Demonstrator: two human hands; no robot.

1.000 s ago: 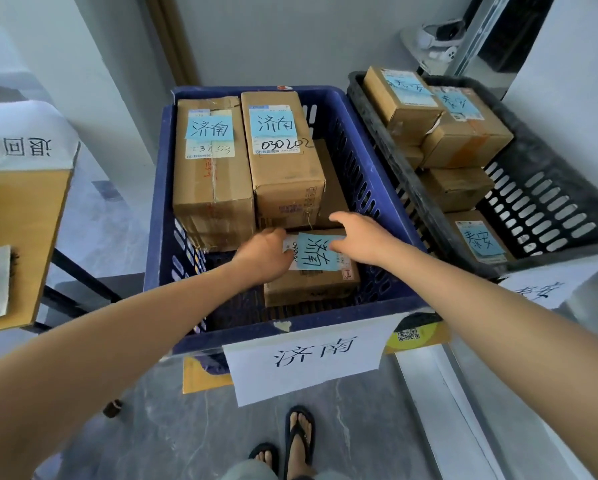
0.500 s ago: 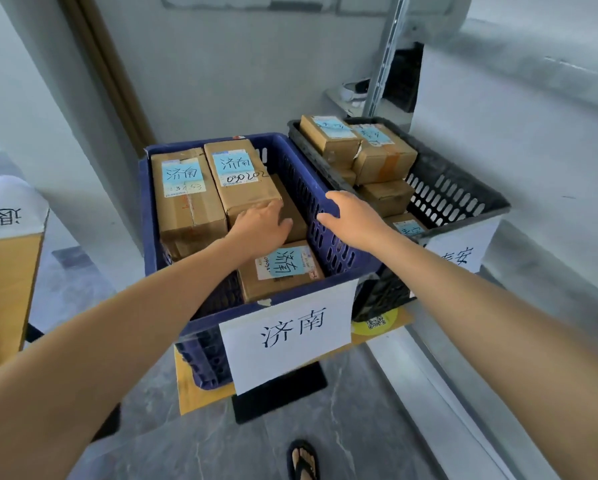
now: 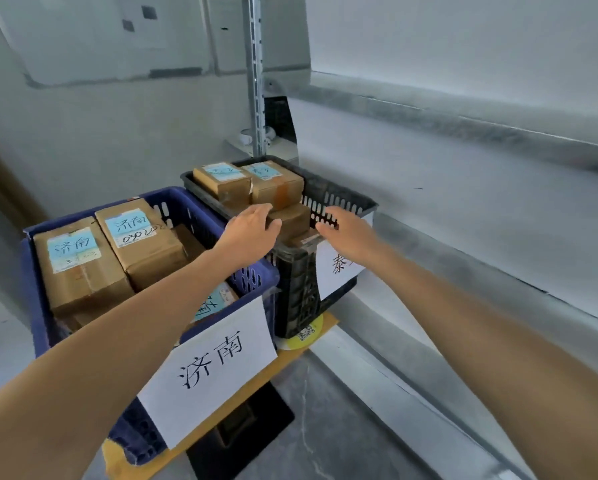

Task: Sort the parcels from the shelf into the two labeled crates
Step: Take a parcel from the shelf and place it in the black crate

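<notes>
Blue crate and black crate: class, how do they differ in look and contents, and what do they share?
The blue crate holds long, large parcels; the black crate holds smaller parcels stacked above its rim. The blue crate stands nearer, the black crate beyond it to the right. Both are slotted plastic, each with a white paper sign in front, holding blue-labelled cardboard boxes.

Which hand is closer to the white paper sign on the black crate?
Right. The right hand hangs just over the sign's top edge. The left hand is farther left, where the blue crate meets the black crate.
</notes>
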